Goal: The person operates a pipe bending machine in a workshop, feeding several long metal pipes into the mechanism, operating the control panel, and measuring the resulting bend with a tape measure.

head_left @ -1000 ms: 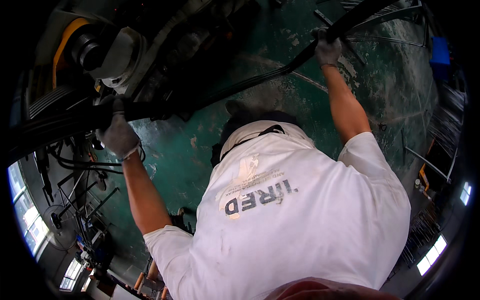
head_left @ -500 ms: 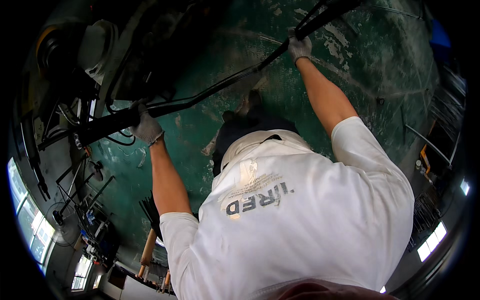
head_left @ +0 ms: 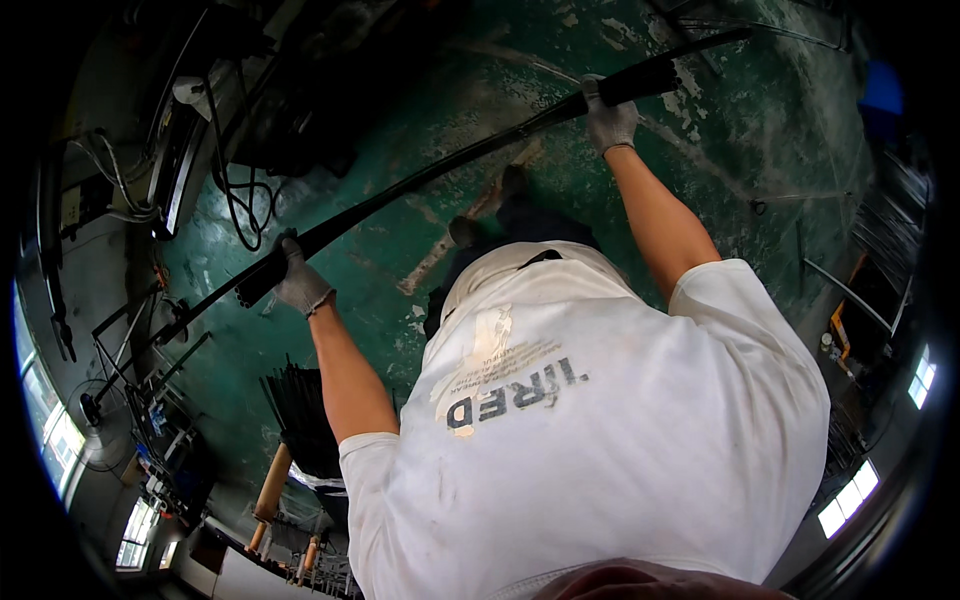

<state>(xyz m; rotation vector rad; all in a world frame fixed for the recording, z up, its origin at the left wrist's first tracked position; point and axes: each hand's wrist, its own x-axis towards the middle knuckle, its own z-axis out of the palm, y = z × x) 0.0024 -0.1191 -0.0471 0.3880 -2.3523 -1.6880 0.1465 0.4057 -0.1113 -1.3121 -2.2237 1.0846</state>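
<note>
A bundle of long, thin black rods or strips (head_left: 400, 188) runs slantwise across the view, its right part farther from me than its left. My left hand (head_left: 302, 282), in a pale work glove, is closed around it near its blunt left end. Toward the far right end, my gloved right hand (head_left: 611, 122) grips it the same way. Some pieces stick out past both hands. The bundle is held above the worn green floor (head_left: 560, 190), in front of my dark shoes. What exactly the strips are cannot be made out.
Dark machinery with looped black cables (head_left: 245, 200) stands at the far left. Close to my left arm is a stack of black rods (head_left: 300, 410) by a brown roll (head_left: 272, 483). A fan (head_left: 98, 440) stands left. At right are a metal bar (head_left: 850, 293) and a blue object (head_left: 882, 100).
The bundle has come away from the machinery at the left, and its blunt ends now show. My left hand has moved slightly nearer to me. My right hand has moved slightly nearer and rightward.
</note>
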